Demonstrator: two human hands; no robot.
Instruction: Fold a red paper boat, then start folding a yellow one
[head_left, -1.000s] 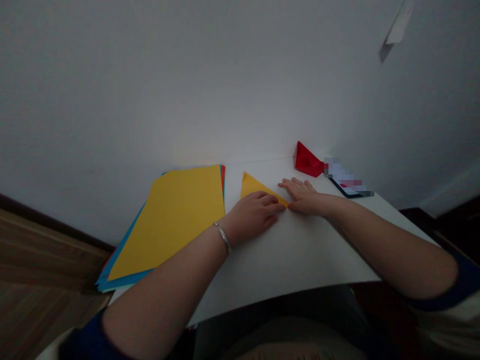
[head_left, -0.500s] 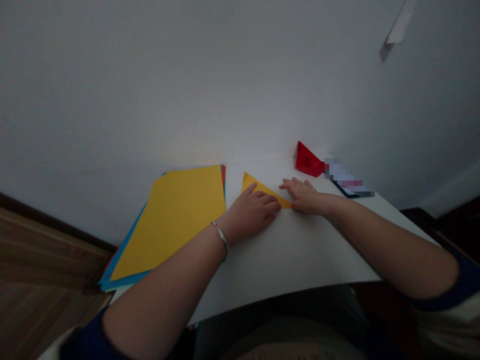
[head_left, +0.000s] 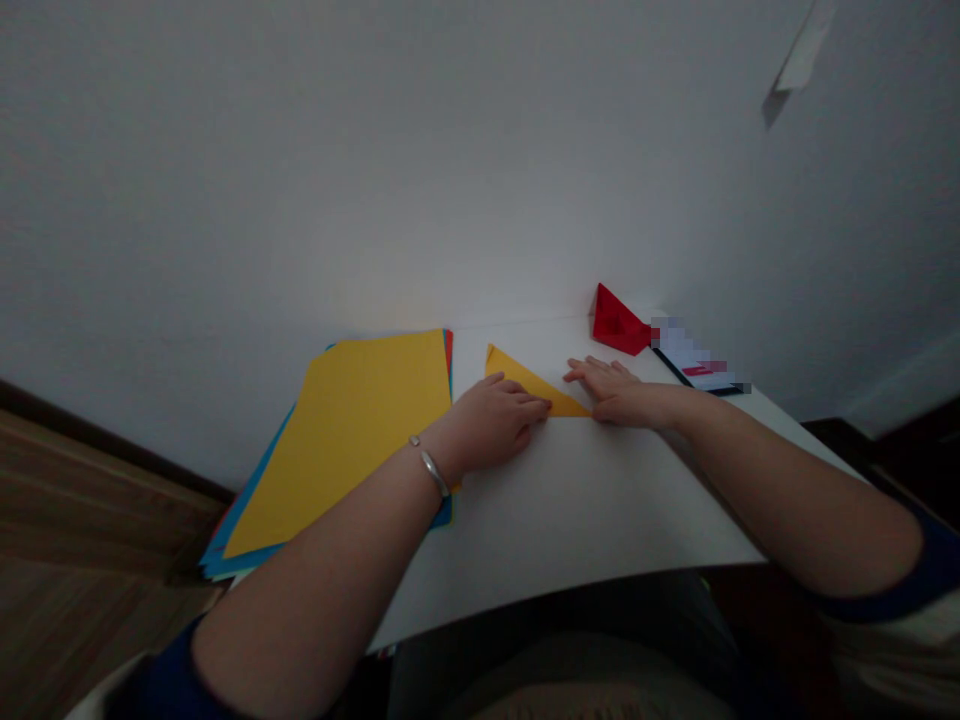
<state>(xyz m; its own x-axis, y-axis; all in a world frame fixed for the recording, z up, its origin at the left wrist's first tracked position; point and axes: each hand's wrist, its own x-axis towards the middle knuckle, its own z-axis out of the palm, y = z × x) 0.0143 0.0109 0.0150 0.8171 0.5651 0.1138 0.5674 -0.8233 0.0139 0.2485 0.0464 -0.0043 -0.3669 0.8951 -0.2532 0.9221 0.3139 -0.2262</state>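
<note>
A yellow paper folded into a triangle (head_left: 525, 381) lies on the white table (head_left: 585, 510). My left hand (head_left: 495, 422), with a silver bracelet on the wrist, presses on the triangle's near left part with curled fingers. My right hand (head_left: 615, 390) lies flat on the triangle's right tip, fingers stretched out. Part of the paper is hidden under both hands.
A stack of coloured sheets with a yellow one on top (head_left: 352, 430) lies at the left of the table. A red folded paper shape (head_left: 616, 322) stands at the back by the white wall. A phone (head_left: 701, 370) lies at the right.
My left hand has slid leftward along the triangle's lower edge, baring more of the fold. My right hand has stayed on the right tip.
</note>
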